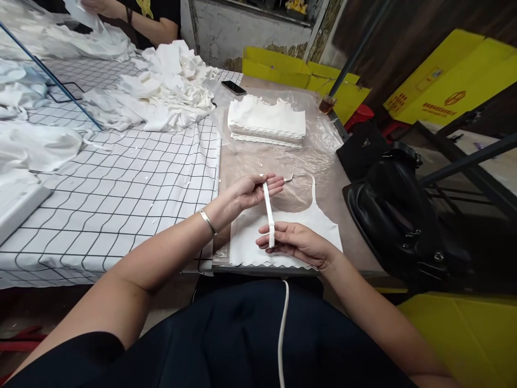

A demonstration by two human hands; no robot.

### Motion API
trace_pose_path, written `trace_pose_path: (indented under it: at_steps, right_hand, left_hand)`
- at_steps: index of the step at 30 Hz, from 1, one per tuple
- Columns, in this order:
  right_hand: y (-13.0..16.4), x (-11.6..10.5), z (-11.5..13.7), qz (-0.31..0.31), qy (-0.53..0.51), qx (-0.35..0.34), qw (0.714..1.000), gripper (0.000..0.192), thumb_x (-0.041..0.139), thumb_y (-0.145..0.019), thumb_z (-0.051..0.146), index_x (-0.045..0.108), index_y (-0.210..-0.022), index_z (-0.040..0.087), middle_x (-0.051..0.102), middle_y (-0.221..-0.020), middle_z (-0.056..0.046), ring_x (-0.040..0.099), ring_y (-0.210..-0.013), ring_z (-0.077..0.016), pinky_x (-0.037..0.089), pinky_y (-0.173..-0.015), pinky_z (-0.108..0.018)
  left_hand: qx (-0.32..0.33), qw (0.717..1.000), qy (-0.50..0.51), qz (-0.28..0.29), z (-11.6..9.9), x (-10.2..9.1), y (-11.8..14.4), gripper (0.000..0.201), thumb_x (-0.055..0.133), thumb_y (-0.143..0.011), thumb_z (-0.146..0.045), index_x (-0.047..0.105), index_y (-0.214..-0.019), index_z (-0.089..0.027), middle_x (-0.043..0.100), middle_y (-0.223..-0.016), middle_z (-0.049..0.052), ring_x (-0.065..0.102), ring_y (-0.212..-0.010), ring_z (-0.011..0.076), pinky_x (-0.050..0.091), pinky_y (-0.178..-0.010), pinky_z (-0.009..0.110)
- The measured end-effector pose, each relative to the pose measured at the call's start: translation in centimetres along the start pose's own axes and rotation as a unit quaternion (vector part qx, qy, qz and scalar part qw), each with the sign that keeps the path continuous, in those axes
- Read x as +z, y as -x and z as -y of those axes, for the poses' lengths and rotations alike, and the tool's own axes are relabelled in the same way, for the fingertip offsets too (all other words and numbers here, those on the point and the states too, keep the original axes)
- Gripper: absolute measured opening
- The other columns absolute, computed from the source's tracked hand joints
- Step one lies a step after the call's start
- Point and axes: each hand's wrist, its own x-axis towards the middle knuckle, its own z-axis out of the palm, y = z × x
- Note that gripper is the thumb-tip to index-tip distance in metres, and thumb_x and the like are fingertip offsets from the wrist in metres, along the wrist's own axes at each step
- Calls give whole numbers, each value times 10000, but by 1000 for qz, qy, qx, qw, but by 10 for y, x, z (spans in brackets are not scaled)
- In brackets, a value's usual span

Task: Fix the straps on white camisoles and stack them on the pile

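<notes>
A white camisole top lies flat on the plastic-covered table in front of me. Its left shoulder strap is stretched taut between my hands. My left hand pinches the strap's upper end, with a silver bangle on the wrist. My right hand pinches the strap's lower end over the top's body. The other strap lies loose on the table.
A neat stack of folded white tops and a phone lie farther back. A heap of white garments rests on the checked cloth. A black bag stands at right. Another person's arm works at the far end.
</notes>
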Motion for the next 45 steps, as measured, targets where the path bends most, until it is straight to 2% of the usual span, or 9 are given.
trace_pose_path:
  at_steps: [3, 5, 10, 15, 22, 27, 32, 38, 45]
  right_hand:
    - [-6, -7, 10, -20, 55, -4, 998, 295, 803, -722, 363, 711, -906, 152, 753, -884, -78, 692, -818, -156, 526, -796, -284]
    - [-13, -18, 24, -65, 73, -56, 994, 273, 794, -728, 388, 714, -858, 161, 743, -855, -59, 677, -773, -138, 520, -711, -246]
    - [-35, -49, 60, -179, 36, -141, 973, 95, 741, -792, 242, 700, -851, 180, 709, -789, -9, 609, -608, -80, 456, -525, -185]
    - [-49, -52, 57, -193, -46, -90, 976, 77, 655, -830, 90, 672, -809, 162, 724, -778, -35, 684, -708, -105, 553, -657, -200]
    - [-49, -54, 41, -180, -58, -94, 977, 122, 731, -740, 69, 655, -749, 165, 718, -799, -24, 687, -804, -119, 572, -778, -220]
    - [-48, -60, 37, -173, -12, -121, 977, 233, 839, -629, 213, 626, -713, 173, 636, -684, 20, 576, -585, -76, 436, -480, -180]
    - [-46, -52, 31, -203, 59, -113, 971, 270, 839, -603, 307, 641, -729, 173, 664, -722, -12, 575, -605, -100, 349, -455, -201]
    - [-52, -37, 13, -168, 262, -194, 931, 258, 751, -679, 398, 677, -789, 176, 672, -798, -16, 591, -765, -161, 443, -703, -288]
    - [-56, -36, 5, -151, 384, -229, 882, 176, 650, -750, 356, 668, -757, 182, 579, -781, -11, 515, -717, -145, 404, -662, -277]
  left_hand:
    - [22, 992, -121, -12, -7, -5, -6, 273, 333, -970, -120, 585, -1070, -84, 714, -940, 136, 713, -889, 185, 566, -851, 312]
    - [53, 947, -311, -58, -11, -13, -4, 281, 390, -981, -260, 618, -935, -102, 704, -826, 128, 695, -800, 205, 557, -762, 330]
    - [170, 656, -729, -94, 8, -36, 23, 327, 560, -887, -430, 631, -740, -146, 659, -748, 105, 600, -721, 225, 436, -683, 342]
    - [198, 529, -824, -52, 47, -38, 42, 288, 662, -817, -419, 646, -905, -145, 648, -975, 143, 554, -945, 304, 366, -859, 435]
    - [131, 552, -822, -46, 46, -30, 37, 142, 647, -815, -292, 645, -854, -156, 641, -1027, 128, 529, -1023, 320, 321, -913, 486]
    - [144, 612, -776, -47, 47, -32, 38, 114, 631, -815, -273, 652, -805, -161, 692, -870, 99, 556, -958, 298, 297, -937, 504]
    - [138, 658, -736, -77, 47, -32, 39, 180, 702, -763, -332, 680, -763, -154, 717, -865, 109, 567, -916, 281, 291, -955, 515]
    - [141, 662, -731, -86, 48, -33, 40, 166, 699, -773, -311, 678, -717, -156, 705, -825, 75, 585, -934, 275, 293, -964, 489]
    - [155, 663, -727, -84, 50, -38, 38, 222, 667, -782, -335, 657, -662, -148, 695, -771, 76, 570, -860, 244, 321, -923, 455]
